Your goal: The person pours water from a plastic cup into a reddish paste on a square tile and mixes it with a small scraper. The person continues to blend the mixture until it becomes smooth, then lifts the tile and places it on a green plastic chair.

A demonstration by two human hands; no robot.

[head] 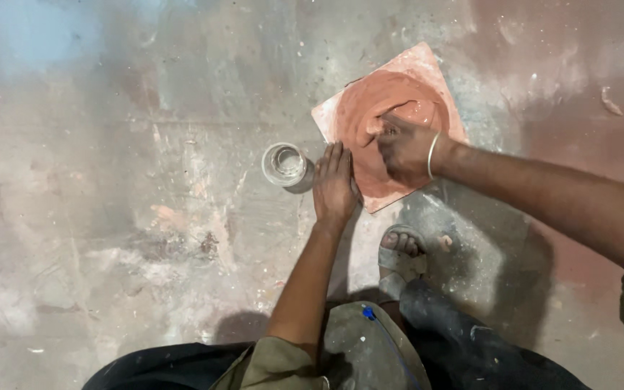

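Pressing wet reddish clay [370,108] on a square tile [420,61] on the floor [110,217]: right hand [406,148], fingers curled into it. Left hand [334,184] flat, fingers together, at tile edge beside a clear glass jar [284,164].

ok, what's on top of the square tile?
A spread of wet reddish paste covers most of the square tile. The right hand presses into it, hiding the paste and tile beneath.

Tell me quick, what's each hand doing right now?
Left hand: open, flat, palm down at the edge of the square tile, holding nothing.
Right hand: fingers curled, pressing into the reddish paste on the tile; grips nothing.
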